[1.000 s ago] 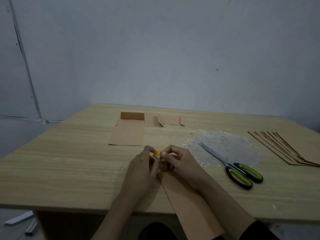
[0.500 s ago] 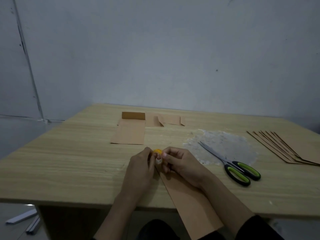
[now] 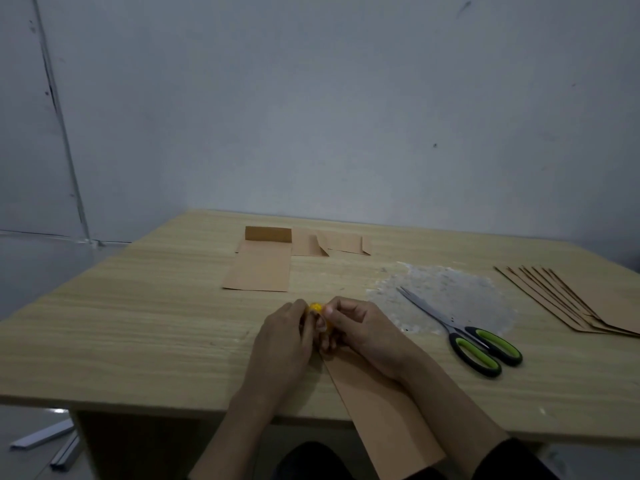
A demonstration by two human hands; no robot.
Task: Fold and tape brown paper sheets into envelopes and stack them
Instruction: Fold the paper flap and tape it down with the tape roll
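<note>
Pale wood-grain table stands against a bare grey wall. Your left hand and right hand meet near its front edge, fingers of both curled and pinching a small yellow object between them. Beneath your hands lies a long brown paper sheet, overhanging the table edge. Green-and-black-handled scissors lie to the right, fanned brown paper sheets beyond them. A folded brown paper envelope lies farther back.

One table. One scissors, right. One yellow roll and one long sheet, near. One envelope and two smaller pieces, far. One fanned stack, right, of roughly seven sheets.
</note>
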